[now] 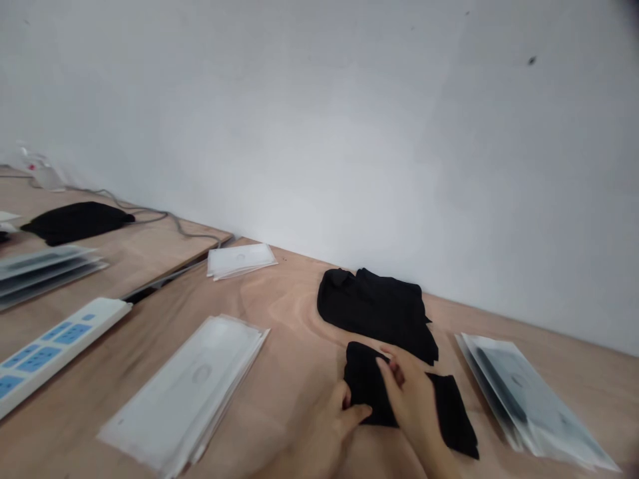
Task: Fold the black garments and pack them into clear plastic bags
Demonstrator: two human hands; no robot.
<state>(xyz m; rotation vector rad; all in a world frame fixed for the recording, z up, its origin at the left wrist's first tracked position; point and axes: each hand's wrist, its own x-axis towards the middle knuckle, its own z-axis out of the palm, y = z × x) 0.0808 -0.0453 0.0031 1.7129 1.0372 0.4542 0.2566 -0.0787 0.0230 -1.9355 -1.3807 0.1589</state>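
A piece of black cloth [367,386] lies on the wooden table at the lower middle, running under my right wrist and out to the right. My left hand [329,422] is at its lower left edge, thumb and fingers closed on the fabric. Over the cloth's upper part is my right hand [404,386], its thumb and forefinger stretched out and apart, the other fingers curled. Just behind, close to the wall, rests a larger crumpled black cloth [377,309].
Clear bags with dark contents [534,399] are stacked at right. Frosted bags [190,386] lie left of my hands, with a smaller stack [242,259] behind. A white power strip [54,346], cable [184,229] and another black cloth [80,221] are farther left. The wall [319,133] rises behind.
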